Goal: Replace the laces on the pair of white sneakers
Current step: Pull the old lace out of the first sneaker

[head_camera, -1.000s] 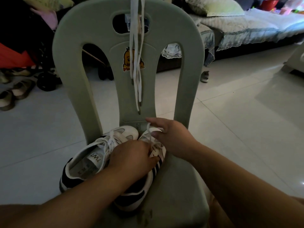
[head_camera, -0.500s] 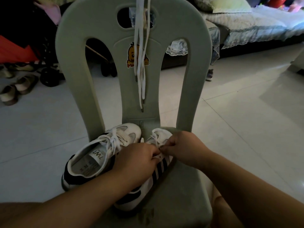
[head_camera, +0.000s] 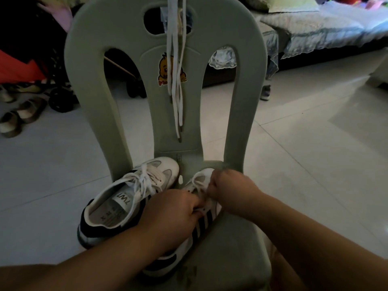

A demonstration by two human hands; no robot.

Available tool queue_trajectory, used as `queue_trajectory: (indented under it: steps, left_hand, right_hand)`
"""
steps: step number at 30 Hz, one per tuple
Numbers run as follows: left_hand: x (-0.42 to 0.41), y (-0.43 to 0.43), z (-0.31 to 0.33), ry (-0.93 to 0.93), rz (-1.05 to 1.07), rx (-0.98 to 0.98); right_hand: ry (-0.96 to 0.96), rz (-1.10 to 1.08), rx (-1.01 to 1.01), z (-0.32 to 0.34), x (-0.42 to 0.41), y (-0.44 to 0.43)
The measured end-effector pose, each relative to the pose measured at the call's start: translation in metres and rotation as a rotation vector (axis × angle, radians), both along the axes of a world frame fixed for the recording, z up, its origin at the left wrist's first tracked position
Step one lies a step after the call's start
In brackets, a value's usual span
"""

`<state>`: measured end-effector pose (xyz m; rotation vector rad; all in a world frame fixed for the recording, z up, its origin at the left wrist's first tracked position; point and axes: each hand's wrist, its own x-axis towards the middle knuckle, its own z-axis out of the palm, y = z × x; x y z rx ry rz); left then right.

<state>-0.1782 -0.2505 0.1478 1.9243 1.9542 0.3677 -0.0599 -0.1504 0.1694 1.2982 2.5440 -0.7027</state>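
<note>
Head cam: striped sneaker [head_camera: 202,220] lies on the seat of a pale green plastic chair [head_camera: 238,106], toe twd the backrest, w/ both my hands on it. My left hand [head_camera: 174,215] is curled over the mid-shoe, fingertips pinching its lace [head_camera: 197,184]. My right hand [head_camera: 233,190] is clenched on the same lace nearer the toe. Second sneaker [head_camera: 126,198] sits just beside it on the left, laced & tied, heel hanging past the seat edge. White spare laces [head_camera: 176,87] hang down the centre of the backrest, across a duck sticker [head_camera: 164,67], ends dangling above the seat, well apart from the shoes. Pale tiled floor [head_camera: 315,143] all round. Sandals [head_camera: 14,122] at far left; bed [head_camera: 315,32] w/ a frilled cover at upper right.
</note>
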Motion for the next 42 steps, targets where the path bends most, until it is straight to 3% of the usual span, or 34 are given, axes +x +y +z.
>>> queue_trajectory:
  steps: [3,8,12,16,22,25,28,31,33,37,42]
  left_hand:
    - [0.003,-0.003,0.002,-0.017,-0.034,0.008]
    - [0.004,-0.007,0.006,-0.012,-0.060,0.048]
    - [0.005,-0.008,0.007,0.026,-0.066,0.070]
    - [0.003,-0.006,0.007,0.017,-0.047,0.084]
    - [-0.001,-0.001,0.009,-0.048,0.018,0.069]
    - [-0.004,0.001,0.008,-0.102,0.073,0.071]
    - [-0.004,0.000,0.005,-0.117,0.081,0.065]
    - [-0.004,0.000,0.005,-0.139,0.098,0.071]
    - [-0.006,0.002,0.005,-0.142,0.118,0.091]
    - [-0.008,0.005,0.004,-0.136,0.114,0.116]
    - [-0.010,0.007,0.003,-0.163,0.146,0.136]
  right_hand:
    - [0.052,0.053,0.275,-0.006,0.013,0.009]
    - [0.246,0.209,0.119,0.008,0.029,0.018]
    - [0.060,0.431,0.059,0.004,0.034,0.011]
    - [0.115,0.381,0.052,0.006,0.037,0.010]
    - [0.204,0.391,0.346,-0.014,0.035,0.000]
    - [0.354,0.221,0.391,-0.022,0.034,0.000]
    - [0.523,-0.110,0.418,-0.021,0.030,0.009]
    - [0.597,-0.368,0.334,-0.019,0.027,0.017]
    - [0.567,-0.268,0.278,-0.020,0.027,0.013]
    - [0.321,0.272,0.348,-0.022,0.027,0.004]
    - [0.170,0.308,0.456,-0.021,0.024,0.008]
